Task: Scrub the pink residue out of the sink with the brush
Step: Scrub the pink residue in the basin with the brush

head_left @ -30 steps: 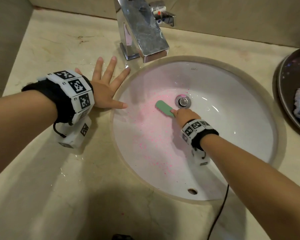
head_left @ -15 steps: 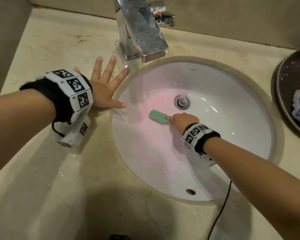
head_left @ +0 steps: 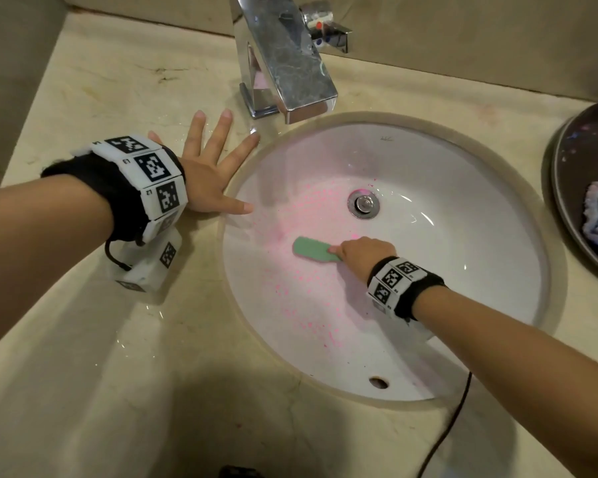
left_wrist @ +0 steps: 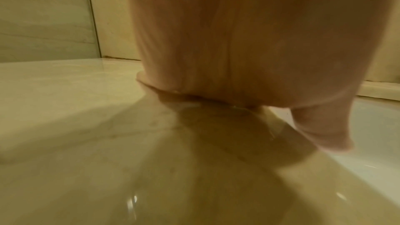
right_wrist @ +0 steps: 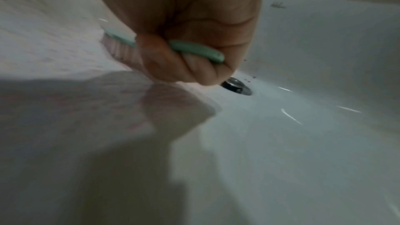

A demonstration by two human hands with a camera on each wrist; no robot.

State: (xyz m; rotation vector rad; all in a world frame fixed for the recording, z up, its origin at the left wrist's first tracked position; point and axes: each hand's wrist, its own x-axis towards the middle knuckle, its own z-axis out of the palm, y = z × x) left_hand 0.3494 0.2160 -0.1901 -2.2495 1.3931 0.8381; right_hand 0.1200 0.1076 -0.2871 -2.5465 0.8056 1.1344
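Both hands are showing overhead, left hand (head_left: 209, 177) lying flat on the table (head_left: 118, 374), while only the wrist view is revealing right hand (right_wrist: 190, 40) fingers clenching the brush (right_wrist: 194, 50).

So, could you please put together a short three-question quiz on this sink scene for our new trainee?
1. True or false: the left hand lies flat on the counter with fingers spread.
2. Which hand grips the green brush?
A. left
B. right hand
C. both
3. Fill in: the pink residue lies mostly on the sink's ____ half, as the head view shows it.

Key
1. True.
2. B. Its fingers curl round the handle in the right wrist view.
3. Left; the side right of the drain looks clean white.
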